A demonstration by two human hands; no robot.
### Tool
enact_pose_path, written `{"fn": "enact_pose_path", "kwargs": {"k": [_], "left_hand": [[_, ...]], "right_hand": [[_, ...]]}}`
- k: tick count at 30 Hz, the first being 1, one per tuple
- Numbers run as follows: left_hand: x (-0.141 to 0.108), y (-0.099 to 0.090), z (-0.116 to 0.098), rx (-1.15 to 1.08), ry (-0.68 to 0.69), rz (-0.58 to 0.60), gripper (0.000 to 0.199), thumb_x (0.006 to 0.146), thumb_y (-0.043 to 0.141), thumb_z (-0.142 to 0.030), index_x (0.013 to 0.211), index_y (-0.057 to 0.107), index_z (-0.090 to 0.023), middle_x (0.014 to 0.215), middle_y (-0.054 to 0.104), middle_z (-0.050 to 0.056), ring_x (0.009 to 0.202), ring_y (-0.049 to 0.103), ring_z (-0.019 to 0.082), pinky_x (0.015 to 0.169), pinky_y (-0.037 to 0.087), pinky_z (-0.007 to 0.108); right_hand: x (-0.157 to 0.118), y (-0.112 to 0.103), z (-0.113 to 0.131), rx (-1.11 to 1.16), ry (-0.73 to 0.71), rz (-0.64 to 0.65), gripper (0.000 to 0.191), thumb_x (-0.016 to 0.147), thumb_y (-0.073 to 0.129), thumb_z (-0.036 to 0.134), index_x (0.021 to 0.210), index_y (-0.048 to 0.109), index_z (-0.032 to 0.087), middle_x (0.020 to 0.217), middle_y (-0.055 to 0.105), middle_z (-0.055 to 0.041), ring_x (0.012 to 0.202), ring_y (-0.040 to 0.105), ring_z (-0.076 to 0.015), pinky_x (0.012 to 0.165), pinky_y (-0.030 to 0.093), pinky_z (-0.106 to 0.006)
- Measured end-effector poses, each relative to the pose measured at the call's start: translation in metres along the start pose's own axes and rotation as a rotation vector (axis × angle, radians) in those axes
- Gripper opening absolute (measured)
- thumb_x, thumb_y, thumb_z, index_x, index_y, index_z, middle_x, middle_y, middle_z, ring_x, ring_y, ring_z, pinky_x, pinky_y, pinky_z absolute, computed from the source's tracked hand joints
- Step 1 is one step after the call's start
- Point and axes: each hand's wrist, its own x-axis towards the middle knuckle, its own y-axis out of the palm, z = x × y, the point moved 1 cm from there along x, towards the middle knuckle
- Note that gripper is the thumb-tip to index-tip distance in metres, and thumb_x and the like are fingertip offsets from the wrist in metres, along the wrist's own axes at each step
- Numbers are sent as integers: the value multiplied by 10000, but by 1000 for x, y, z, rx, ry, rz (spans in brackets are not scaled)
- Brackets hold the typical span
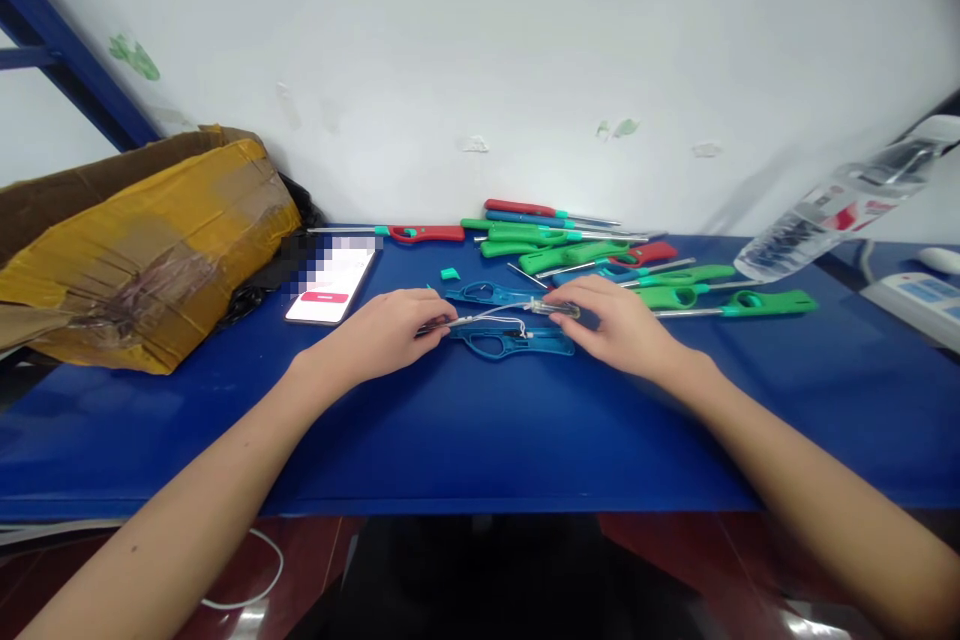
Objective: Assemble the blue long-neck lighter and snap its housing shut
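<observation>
Two halves of a blue utility lighter shell lie on the table between my hands: the far half (491, 293) and the near half (517, 345). My right hand (611, 320) pinches the clear fuel tank (559, 308) of the lighter between thumb and fingers. A thin white tube (502, 308) runs left from the tank to my left hand (394, 330). The left fingers are closed on a thin end piece at the tube, mostly covered by the fingertips. A white looped wire (517, 322) hangs over the near half. A small teal piece (450, 274) lies just beyond.
Several green, red and blue lighters (577, 255) are piled against the wall, one red lighter (427, 233) farther left. A phone (330, 285) and a taped cardboard box (150, 260) occupy the left. A water bottle (840, 205) and a white device (919, 300) stand at the right.
</observation>
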Motion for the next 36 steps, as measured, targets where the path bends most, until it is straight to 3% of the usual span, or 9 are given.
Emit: {"fn": "enact_pose_path", "kwargs": {"k": [15,19,27,36], "left_hand": [[1,-1,-1,1,22,-103,243,972,463,-255,1093,665,-196,1004,665,56,850,619,167,743,467,275],[1,0,-1,22,12,-97,242,968,464,-250,1088,667,-194,997,668,53,846,621,167,736,464,274],[0,1,2,86,-22,-67,231,964,460,-241,1068,662,-198,988,658,48,840,616,173,729,454,281],[1,0,-1,68,16,4,245,974,448,-228,1063,674,-194,957,656,54,823,608,168,712,449,274]], "right_hand": [[3,0,3,40,-38,-243,209,917,582,217,1095,691,242,1057,736,-93,988,665,-272,875,544,-452],[2,3,3,23,-38,-191,188,927,575,216,1079,685,226,1030,731,-97,974,656,-264,861,543,-431],[1,12,5,34,-32,33,186,939,556,245,1057,691,195,978,738,-95,925,650,-256,822,540,-411],[3,12,2,65,-48,68,220,944,529,219,1088,694,220,1031,736,-91,1007,630,-278,897,523,-469]]}}
